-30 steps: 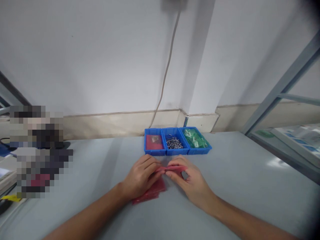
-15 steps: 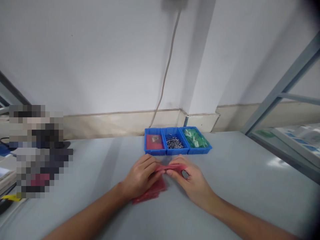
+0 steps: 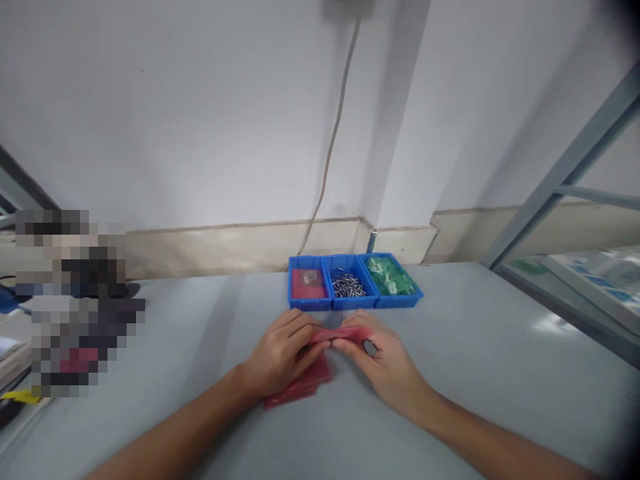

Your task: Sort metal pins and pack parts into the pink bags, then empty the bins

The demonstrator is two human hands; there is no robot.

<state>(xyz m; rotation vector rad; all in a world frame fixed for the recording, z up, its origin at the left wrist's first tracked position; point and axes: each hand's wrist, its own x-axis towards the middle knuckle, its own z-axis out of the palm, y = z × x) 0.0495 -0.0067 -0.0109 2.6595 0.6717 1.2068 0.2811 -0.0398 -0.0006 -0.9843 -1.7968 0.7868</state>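
Between my two hands is a thin pink plastic bag (image 3: 341, 333), pinched at both ends above the table. My left hand (image 3: 281, 350) is closed on its left side, thumb against the fingers. On the other side my right hand (image 3: 383, 357) grips it between thumb and fingers. Whether anything is inside the bag, I cannot make out. Partly hidden under my left hand, a small pile of red plastic bags (image 3: 305, 383) lies on the table. Just beyond my hands stand three blue bins in a row.
The left bin (image 3: 310, 309) holds a pink-red packet, the middle bin (image 3: 355, 304) metal pins or screws, and the right bin (image 3: 400, 302) green packets. A cable (image 3: 336, 127) hangs down the wall behind. Metal frames rise at both sides; a blurred-out area is at left.
The pink bag has shifted slightly between my fingers. Both hands stay in nearly the same place, and the bins and pile have not moved.
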